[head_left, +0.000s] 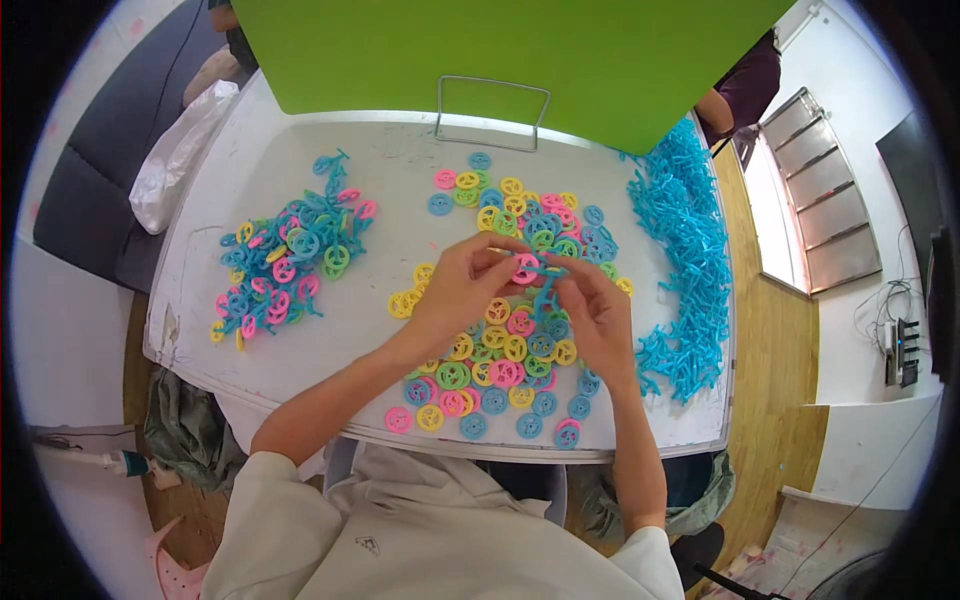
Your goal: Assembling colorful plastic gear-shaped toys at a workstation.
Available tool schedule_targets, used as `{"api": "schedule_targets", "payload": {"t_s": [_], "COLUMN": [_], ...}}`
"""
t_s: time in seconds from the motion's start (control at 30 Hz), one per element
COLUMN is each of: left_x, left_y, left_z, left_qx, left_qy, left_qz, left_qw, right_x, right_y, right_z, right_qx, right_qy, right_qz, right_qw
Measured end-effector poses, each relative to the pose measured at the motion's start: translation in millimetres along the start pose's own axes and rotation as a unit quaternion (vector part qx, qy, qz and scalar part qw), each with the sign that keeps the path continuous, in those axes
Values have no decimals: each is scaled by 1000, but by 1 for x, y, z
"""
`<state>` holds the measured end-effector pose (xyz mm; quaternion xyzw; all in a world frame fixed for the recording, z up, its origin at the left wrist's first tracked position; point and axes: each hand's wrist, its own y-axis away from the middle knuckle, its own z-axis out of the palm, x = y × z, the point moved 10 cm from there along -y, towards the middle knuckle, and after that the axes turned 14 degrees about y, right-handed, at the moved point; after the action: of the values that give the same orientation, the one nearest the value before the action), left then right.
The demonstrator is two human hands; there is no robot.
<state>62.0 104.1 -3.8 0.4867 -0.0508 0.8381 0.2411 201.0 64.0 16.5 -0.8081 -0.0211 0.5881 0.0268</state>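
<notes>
At frame centre, pinching one pink wheel (pixel 524 268) in the fingertips of the left hand (pixel 462 285); gripping one branched blue piece (pixel 545 297) just beside it with the right hand (pixel 592 305). Counting three heaps, too dense to count by part: loose wheels (pixel 505 373) centre, blue stems (pixel 688 270) right, mixed parts (pixel 285 268) left.

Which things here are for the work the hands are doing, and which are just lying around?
For the work, it seems: pink wheel and blue branching piece at the fingers, loose coloured wheels, heap of blue pieces, mixed pile on the left.

Probably just lying around: white plastic bag, pink shoe.
</notes>
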Motion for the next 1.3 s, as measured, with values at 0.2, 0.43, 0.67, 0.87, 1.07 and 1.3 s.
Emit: {"api": "schedule_targets", "payload": {"t_s": [0.2,0.43,0.67,0.87,1.07,1.3], "left_x": [-5,8,-2,11,22,16], "left_y": [7,23,20,12,8,12], "left_z": [14,28,31,19,9,20], "left_qx": [-39,-51,-82,-12,9,-21], "left_qy": [-104,-554,-496,-419,-331,-218], "left_qz": [-65,205,210,131,126,148], "left_qw": [992,805,838,898,935,964], "right_x": [-18,-13,5,8,7,9], "right_y": [5,-2,-3,-3,-2,-2], "right_z": [14,-28,-41,-41,-48,-36], "right_qx": [-62,110,131,130,145,131], "right_qy": [67,15,-28,-53,57,-3], "right_qz": [-116,-104,-26,23,11,-9], "right_qw": [989,988,991,990,988,991]}}
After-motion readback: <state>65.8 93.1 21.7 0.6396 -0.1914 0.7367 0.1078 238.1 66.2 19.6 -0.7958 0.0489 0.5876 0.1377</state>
